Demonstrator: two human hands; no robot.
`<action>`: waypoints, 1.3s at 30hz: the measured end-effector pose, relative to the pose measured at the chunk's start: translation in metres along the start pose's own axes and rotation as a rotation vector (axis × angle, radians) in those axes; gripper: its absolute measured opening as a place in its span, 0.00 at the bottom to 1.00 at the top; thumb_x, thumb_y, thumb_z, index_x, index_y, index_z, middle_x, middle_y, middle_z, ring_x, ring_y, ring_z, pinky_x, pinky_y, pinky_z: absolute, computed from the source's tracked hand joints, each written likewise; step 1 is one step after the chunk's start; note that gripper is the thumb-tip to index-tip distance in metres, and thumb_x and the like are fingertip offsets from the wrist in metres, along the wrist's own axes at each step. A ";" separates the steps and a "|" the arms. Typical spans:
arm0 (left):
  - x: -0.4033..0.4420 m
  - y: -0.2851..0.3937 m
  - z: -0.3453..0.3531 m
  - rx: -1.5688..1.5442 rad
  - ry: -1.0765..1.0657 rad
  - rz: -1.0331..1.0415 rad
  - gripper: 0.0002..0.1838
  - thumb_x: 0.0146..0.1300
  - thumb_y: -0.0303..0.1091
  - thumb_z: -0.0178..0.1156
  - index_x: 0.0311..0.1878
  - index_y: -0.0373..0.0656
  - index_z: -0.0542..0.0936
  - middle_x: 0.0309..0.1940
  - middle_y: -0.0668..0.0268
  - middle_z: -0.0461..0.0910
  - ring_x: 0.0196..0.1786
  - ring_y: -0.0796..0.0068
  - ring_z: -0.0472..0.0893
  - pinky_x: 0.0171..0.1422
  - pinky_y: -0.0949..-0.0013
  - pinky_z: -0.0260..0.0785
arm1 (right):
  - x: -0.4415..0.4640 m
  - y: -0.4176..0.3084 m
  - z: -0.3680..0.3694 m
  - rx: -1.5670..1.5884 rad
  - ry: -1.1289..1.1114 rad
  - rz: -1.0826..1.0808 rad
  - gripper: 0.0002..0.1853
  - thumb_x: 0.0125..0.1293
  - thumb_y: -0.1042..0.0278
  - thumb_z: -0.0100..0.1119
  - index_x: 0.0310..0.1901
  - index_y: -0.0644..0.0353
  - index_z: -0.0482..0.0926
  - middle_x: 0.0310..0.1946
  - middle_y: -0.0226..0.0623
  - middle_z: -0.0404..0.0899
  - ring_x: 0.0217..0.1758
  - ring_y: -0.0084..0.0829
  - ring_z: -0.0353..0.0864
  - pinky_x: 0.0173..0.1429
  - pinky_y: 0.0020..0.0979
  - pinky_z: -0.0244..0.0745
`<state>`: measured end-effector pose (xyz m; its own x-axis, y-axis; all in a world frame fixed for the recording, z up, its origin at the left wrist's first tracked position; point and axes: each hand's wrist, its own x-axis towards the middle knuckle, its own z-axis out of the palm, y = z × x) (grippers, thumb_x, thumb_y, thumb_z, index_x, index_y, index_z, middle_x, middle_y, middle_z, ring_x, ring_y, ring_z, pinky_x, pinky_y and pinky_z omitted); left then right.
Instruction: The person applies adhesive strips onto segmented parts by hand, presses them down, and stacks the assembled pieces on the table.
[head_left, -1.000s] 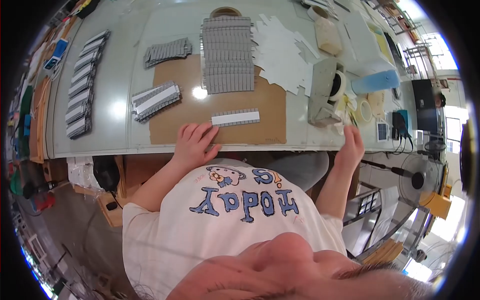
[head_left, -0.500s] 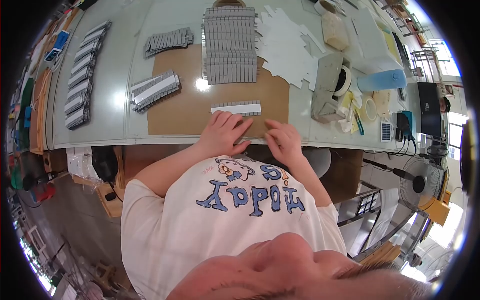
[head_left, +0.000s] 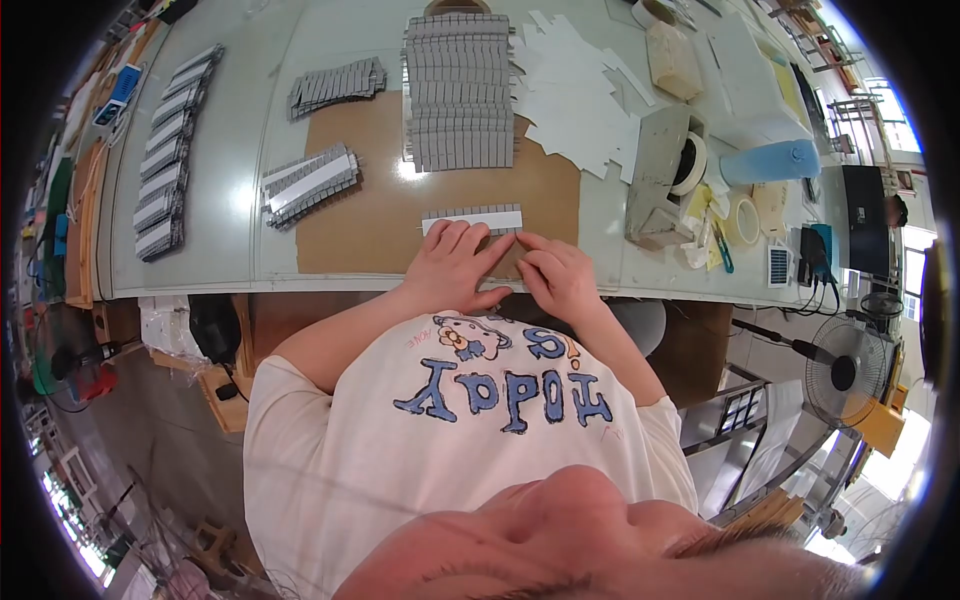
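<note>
A grey slotted strip with a white band along it (head_left: 500, 219) lies on the brown board (head_left: 390, 235) near the table's front edge. My left hand (head_left: 450, 265) rests with its fingers spread over the strip's lower edge, thumb apart. At the strip's lower right corner, the index finger of my right hand (head_left: 557, 277) meets the left index fingertip. The other right fingers are curled in; whatever they may hold is hidden. Just beyond stands a long stack of grey slotted strips (head_left: 460, 95). Similar strips with white bands (head_left: 312, 185) are piled to the left.
Another grey pile (head_left: 338, 88) and a long row of white-banded strips (head_left: 180, 155) lie left. White sheets (head_left: 575, 95) spread at the back right. Right of them are a tape dispenser (head_left: 660, 180), a blue bottle (head_left: 770, 160), a tape roll (head_left: 742, 218) and a fan (head_left: 845, 370).
My right hand has moved left and slightly up, its index finger now touching near the strip's right end. My left hand stays over the strip, almost unmoved.
</note>
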<state>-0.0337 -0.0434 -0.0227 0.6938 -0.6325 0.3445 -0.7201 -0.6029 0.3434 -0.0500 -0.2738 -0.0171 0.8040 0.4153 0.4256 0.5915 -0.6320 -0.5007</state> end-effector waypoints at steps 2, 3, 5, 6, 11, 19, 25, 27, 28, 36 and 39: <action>0.000 0.000 -0.001 0.000 -0.004 0.002 0.37 0.59 0.59 0.67 0.69 0.51 0.76 0.53 0.62 0.70 0.60 0.61 0.68 0.71 0.54 0.56 | 0.000 0.000 0.000 0.004 0.003 -0.002 0.07 0.59 0.73 0.68 0.36 0.59 0.79 0.51 0.40 0.86 0.34 0.39 0.83 0.37 0.38 0.79; 0.000 0.000 -0.001 -0.001 -0.006 0.002 0.37 0.59 0.59 0.67 0.69 0.51 0.76 0.53 0.62 0.70 0.60 0.61 0.68 0.71 0.54 0.56 | 0.000 0.000 0.000 0.006 0.003 0.002 0.07 0.59 0.73 0.68 0.36 0.59 0.79 0.50 0.40 0.86 0.34 0.40 0.83 0.37 0.38 0.79; 0.000 0.000 -0.001 0.000 -0.016 -0.002 0.37 0.59 0.59 0.67 0.69 0.51 0.76 0.54 0.62 0.70 0.60 0.61 0.68 0.71 0.54 0.56 | 0.001 0.000 -0.001 0.009 0.003 0.004 0.07 0.59 0.73 0.68 0.36 0.59 0.79 0.50 0.40 0.86 0.34 0.40 0.84 0.37 0.38 0.79; 0.000 0.000 -0.001 0.000 -0.026 -0.005 0.37 0.59 0.59 0.67 0.69 0.51 0.76 0.54 0.62 0.70 0.60 0.61 0.68 0.71 0.54 0.57 | 0.001 -0.001 -0.001 0.018 0.000 0.015 0.07 0.59 0.73 0.68 0.36 0.59 0.79 0.50 0.40 0.86 0.34 0.40 0.84 0.37 0.38 0.79; 0.000 0.001 -0.003 0.004 -0.028 -0.006 0.38 0.59 0.59 0.67 0.69 0.51 0.75 0.54 0.62 0.70 0.61 0.60 0.68 0.71 0.53 0.56 | 0.000 -0.001 -0.002 0.042 -0.007 0.041 0.06 0.59 0.75 0.68 0.37 0.60 0.80 0.50 0.43 0.87 0.35 0.42 0.85 0.39 0.38 0.80; -0.002 -0.004 -0.003 -0.051 0.013 -0.002 0.36 0.59 0.57 0.68 0.68 0.50 0.77 0.55 0.62 0.71 0.61 0.59 0.69 0.70 0.53 0.59 | 0.003 -0.006 -0.002 0.053 0.048 0.016 0.07 0.58 0.74 0.69 0.36 0.59 0.80 0.43 0.41 0.87 0.35 0.42 0.85 0.39 0.38 0.80; -0.010 -0.014 -0.003 -0.403 0.191 -0.023 0.12 0.61 0.43 0.70 0.39 0.45 0.85 0.30 0.66 0.85 0.34 0.62 0.84 0.36 0.63 0.77 | 0.017 -0.034 -0.001 -0.045 -0.113 -0.071 0.08 0.58 0.73 0.69 0.37 0.58 0.79 0.31 0.37 0.82 0.32 0.42 0.83 0.35 0.40 0.78; -0.017 -0.019 -0.008 -0.386 0.110 -0.028 0.11 0.62 0.42 0.70 0.39 0.46 0.86 0.32 0.66 0.85 0.35 0.62 0.84 0.37 0.63 0.77 | 0.016 -0.033 0.002 -0.037 -0.157 -0.084 0.08 0.59 0.73 0.69 0.37 0.58 0.79 0.30 0.37 0.82 0.31 0.41 0.83 0.35 0.40 0.78; -0.020 -0.022 -0.011 -0.365 0.032 -0.034 0.10 0.63 0.42 0.69 0.39 0.46 0.86 0.33 0.66 0.85 0.35 0.62 0.84 0.37 0.62 0.77 | 0.015 -0.031 0.004 -0.023 -0.166 -0.079 0.09 0.60 0.74 0.68 0.41 0.58 0.80 0.29 0.38 0.81 0.32 0.41 0.83 0.35 0.40 0.78; -0.022 -0.026 -0.036 -0.435 -0.069 -0.181 0.08 0.68 0.39 0.63 0.42 0.48 0.87 0.32 0.65 0.82 0.36 0.59 0.83 0.38 0.60 0.76 | 0.008 -0.030 0.008 0.129 -0.105 0.270 0.10 0.68 0.64 0.66 0.45 0.61 0.86 0.29 0.40 0.83 0.33 0.42 0.84 0.38 0.37 0.78; -0.014 -0.028 -0.031 -0.466 -0.060 -0.223 0.09 0.70 0.40 0.61 0.43 0.48 0.87 0.33 0.62 0.83 0.37 0.56 0.83 0.41 0.58 0.76 | 0.013 -0.036 0.006 0.368 -0.030 0.731 0.10 0.69 0.62 0.67 0.40 0.61 0.88 0.28 0.42 0.85 0.31 0.38 0.84 0.38 0.33 0.77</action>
<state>-0.0225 -0.0025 -0.0104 0.8184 -0.5481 0.1724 -0.4646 -0.4547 0.7598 -0.0605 -0.2418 0.0017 0.9926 0.0021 -0.1217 -0.1046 -0.4966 -0.8616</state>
